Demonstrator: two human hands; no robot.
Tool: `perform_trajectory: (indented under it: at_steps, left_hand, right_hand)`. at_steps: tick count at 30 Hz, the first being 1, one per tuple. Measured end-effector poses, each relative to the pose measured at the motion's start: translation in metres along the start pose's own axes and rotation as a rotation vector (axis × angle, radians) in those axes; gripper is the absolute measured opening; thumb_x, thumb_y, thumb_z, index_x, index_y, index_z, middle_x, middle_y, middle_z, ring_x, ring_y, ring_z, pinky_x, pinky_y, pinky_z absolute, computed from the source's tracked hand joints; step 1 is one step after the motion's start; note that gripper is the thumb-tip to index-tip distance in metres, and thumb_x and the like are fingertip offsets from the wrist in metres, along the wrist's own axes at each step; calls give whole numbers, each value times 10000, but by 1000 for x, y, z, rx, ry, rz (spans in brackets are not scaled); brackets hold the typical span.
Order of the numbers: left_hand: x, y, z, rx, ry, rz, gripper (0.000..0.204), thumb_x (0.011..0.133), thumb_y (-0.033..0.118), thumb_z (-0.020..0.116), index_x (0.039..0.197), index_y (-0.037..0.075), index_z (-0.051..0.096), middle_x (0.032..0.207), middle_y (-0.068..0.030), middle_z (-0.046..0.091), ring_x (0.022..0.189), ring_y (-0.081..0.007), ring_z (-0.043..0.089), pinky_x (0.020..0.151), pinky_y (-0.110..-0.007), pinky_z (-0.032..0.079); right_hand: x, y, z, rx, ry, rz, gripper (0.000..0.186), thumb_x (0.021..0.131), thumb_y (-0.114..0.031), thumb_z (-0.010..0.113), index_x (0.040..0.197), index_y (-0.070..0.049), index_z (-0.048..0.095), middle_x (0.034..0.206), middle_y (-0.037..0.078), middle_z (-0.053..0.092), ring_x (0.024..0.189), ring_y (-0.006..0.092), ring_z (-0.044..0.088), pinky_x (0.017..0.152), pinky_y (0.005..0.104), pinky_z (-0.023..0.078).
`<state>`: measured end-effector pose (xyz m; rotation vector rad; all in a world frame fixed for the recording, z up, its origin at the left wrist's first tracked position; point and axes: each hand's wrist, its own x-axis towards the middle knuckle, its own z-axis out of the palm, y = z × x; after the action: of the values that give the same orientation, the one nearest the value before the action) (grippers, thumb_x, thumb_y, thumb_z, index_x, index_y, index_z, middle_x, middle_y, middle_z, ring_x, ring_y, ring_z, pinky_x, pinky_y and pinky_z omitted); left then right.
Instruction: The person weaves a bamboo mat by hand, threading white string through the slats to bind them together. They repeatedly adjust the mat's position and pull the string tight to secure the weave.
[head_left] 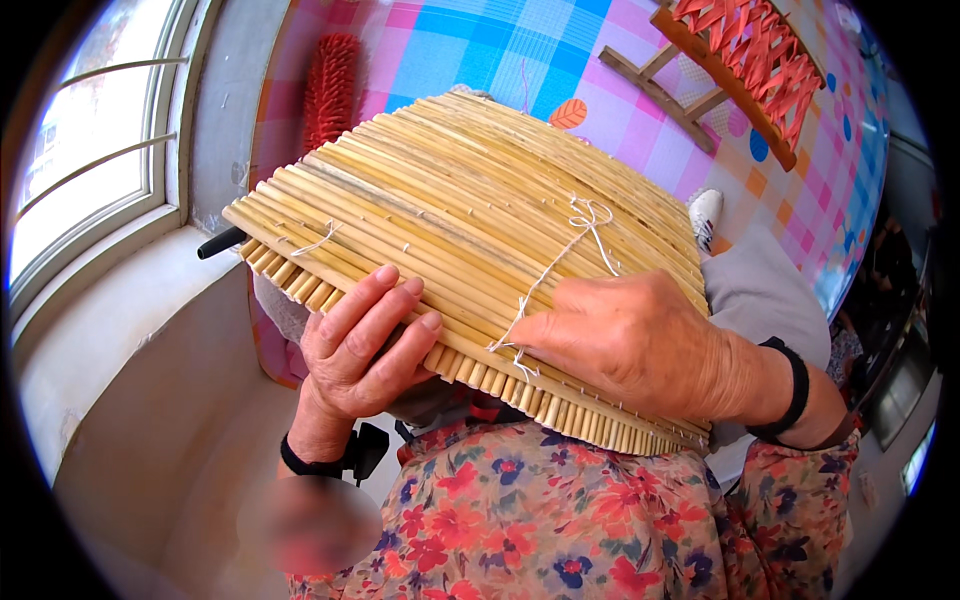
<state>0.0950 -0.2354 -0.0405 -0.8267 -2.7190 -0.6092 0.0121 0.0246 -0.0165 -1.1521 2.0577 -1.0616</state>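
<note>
A panel of straw-coloured stalks (430, 190), laid side by side in two crossing layers, rests across my lap. My left hand (360, 345) grips its near edge, with the fingers bent over the top and the thumb side partly hidden. Over the near right part my right hand (640, 345) is closed, its index finger and thumb at a white string (545, 275). That string runs from a loose loop on the stalks down to the near edge. Small white stitches dot the panel. Whether a needle is in the right fingers is hidden.
Left of me are a barred window (110, 140) and its pale sill (110, 290). Beyond the panel stand a red bristly object (332, 85) and a wooden stool with a red woven-strap seat (745, 60). A checked floor covering (480, 60) lies beneath.
</note>
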Motion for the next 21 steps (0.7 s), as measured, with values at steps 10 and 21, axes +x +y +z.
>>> perform_trajectory:
  at_steps: [10,21]
  left_hand:
    - [0,0,0,-13,3,10,223,874,291,668,1021,123,658,1065,-86,666,1045,-269,622,768,-339,533]
    - [-2,1,1,-19,0,6,219,877,300,666,1016,131,665,1070,-79,669,1042,-259,627,766,-343,529]
  right_hand:
    - [3,-2,-2,-13,-53,34,45,799,-76,550,829,-47,565,731,120,576,721,314,639,602,396,526]
    - [9,-4,-6,-49,-102,11,50,795,-89,553,821,-50,571,742,133,606,735,314,651,608,402,527]
